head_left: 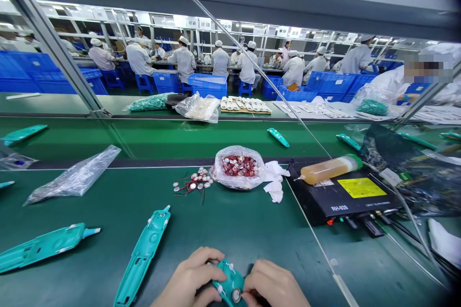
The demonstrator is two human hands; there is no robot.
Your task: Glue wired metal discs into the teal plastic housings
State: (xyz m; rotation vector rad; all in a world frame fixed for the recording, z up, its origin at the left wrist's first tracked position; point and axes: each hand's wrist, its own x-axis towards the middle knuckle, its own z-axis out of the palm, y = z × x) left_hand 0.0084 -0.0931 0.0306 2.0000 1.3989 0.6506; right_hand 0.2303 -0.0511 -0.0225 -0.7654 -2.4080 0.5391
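At the bottom middle, my left hand [194, 278] is closed around a teal plastic shell [227, 273], thumb and fingers on its left side. A small round metal disc [236, 295] lies against the shell's lower part. My right hand [273, 284] is closed in a pinch at the disc's right edge; its fingertips are partly hidden. Left of my hands, an open teal shell half [144, 254] with a pale tip rests on the green table. Another teal shell half [43, 247] lies farther left.
A plastic bag [239, 168] of red-wired discs stands ahead, beside loose discs [194, 182]. At right are a black control box [345, 196], an amber-filled syringe [329, 169] and cables. Teal shells [278, 137] lie on the green belt [173, 136]. People work beyond.
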